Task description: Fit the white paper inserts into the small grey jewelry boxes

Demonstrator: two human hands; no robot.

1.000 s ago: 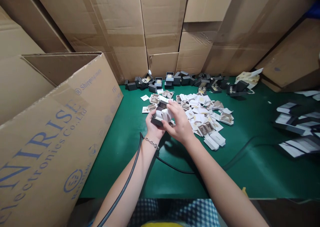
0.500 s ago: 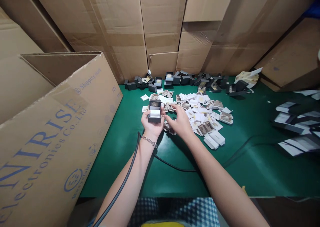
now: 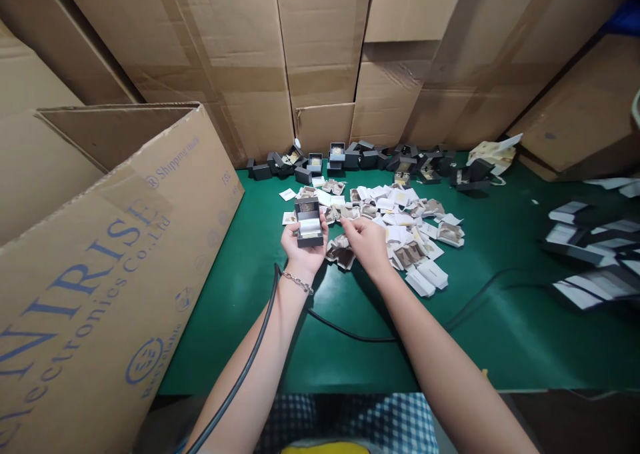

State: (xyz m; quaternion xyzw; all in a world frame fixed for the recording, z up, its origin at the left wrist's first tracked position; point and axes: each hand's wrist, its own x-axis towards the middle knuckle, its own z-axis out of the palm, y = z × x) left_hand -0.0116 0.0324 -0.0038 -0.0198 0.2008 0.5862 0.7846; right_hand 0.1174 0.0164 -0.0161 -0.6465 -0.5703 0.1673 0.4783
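Observation:
My left hand point(image 3: 305, 251) is wrapped round a small dark jewellery box point(image 3: 309, 231), its lid tilted up and a white insert showing inside. Just to the right, my right hand point(image 3: 368, 241) is closed with thumb and fingertips together; anything between them is too small to make out. Under and beyond that hand spreads a heap of folded white card inserts point(image 3: 385, 204). Near its fingertips lie crumpled beige-grey inserts point(image 3: 341, 251).
Along the back of the green table point(image 3: 350, 321) runs a row of dark small boxes point(image 3: 367, 159), some open. A large carton point(image 3: 165, 241) stands at left. More white-and-dark boxes point(image 3: 595, 254) lie at right. A black cable point(image 3: 345, 335) crosses below my arms.
My right hand has drawn slightly away from the box, and its spread fingers have closed into a pinch. The jewellery box stays in my left hand, turned a little.

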